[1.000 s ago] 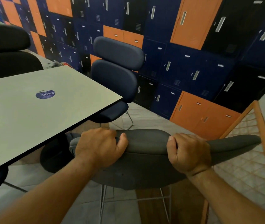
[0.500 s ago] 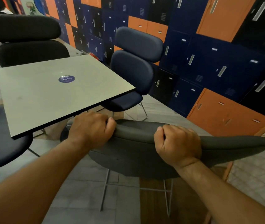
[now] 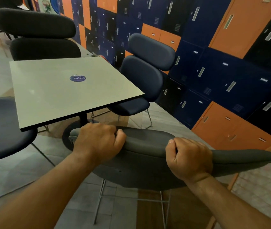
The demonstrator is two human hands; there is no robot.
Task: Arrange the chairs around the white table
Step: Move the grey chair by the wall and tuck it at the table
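Observation:
A square white table [image 3: 52, 93] with a round blue sticker stands ahead on a black pedestal. Right in front of me is a grey chair [image 3: 146, 146], seen from behind, a short way off the table's near right corner. My left hand [image 3: 98, 142] grips the left part of its top backrest pad. My right hand [image 3: 189, 157] grips the same pad further right. A dark blue chair [image 3: 144, 75] sits tucked at the table's right side. A black chair [image 3: 40, 38] stands at the far side. A dark blue seat [image 3: 1, 126] shows at the left.
A wall of blue, orange and black lockers [image 3: 222, 63] runs along the right, close behind the blue chair. The floor is grey tile with a brown strip beneath the grey chair. A pale patterned surface [image 3: 263, 187] with an orange edge lies at the right.
The view has swung left and the table now sits further off; the whole tabletop and the left seat have come into sight. Both hands keep their grip on the grey chair's backrest.

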